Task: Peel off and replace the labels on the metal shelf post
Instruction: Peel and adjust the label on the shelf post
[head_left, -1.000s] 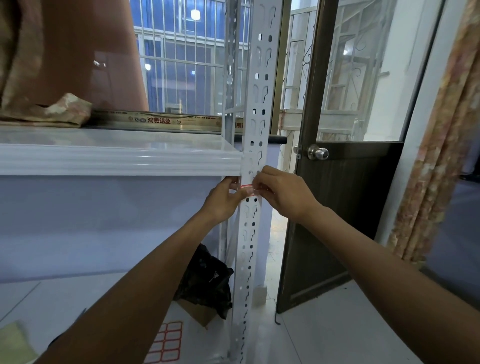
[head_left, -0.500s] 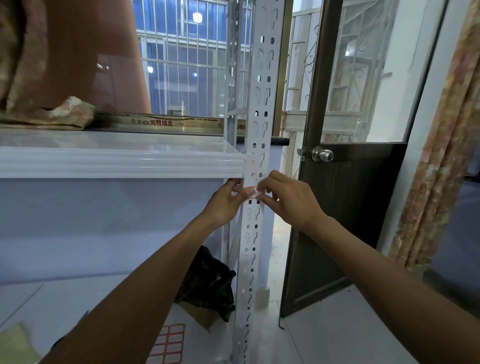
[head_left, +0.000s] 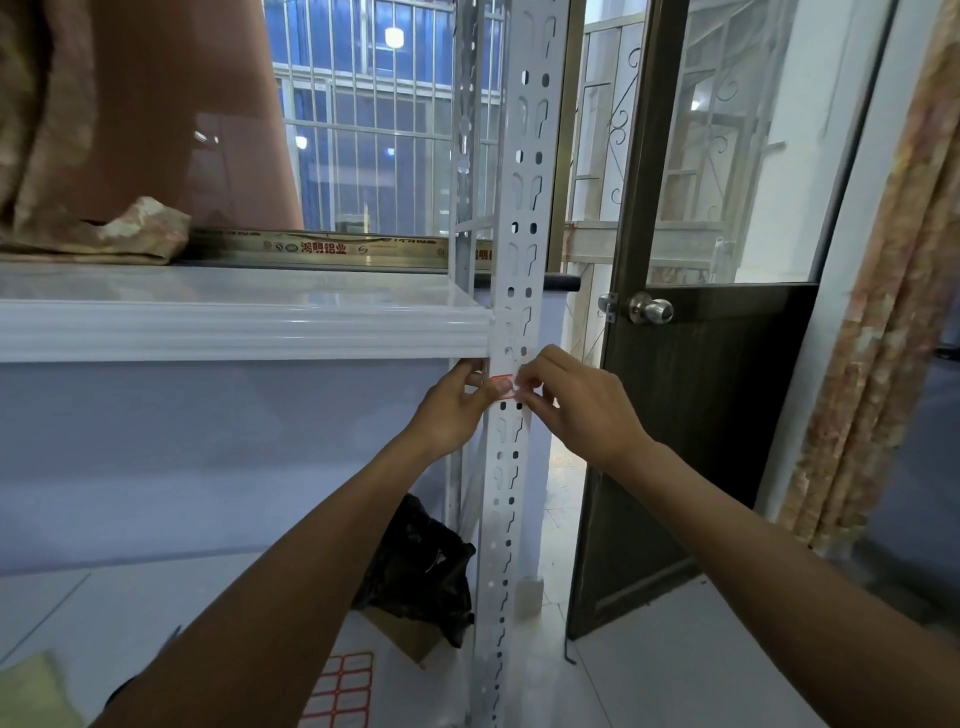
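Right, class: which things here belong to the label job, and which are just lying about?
Job: shelf post, label, label sheet, left hand, right hand.
Lying about: black bag, door knob, curtain, cloth.

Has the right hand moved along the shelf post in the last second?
No. The right hand stays at the red-edged label on the post, just below the shelf edge.

The white metal shelf post (head_left: 522, 208) stands upright, punched with paired slots and holes, a small red-bordered white label (head_left: 501, 387) lying across its front face at mid-height, and a sheet of red-bordered labels (head_left: 343, 686) lying at the label's 7 o'clock.
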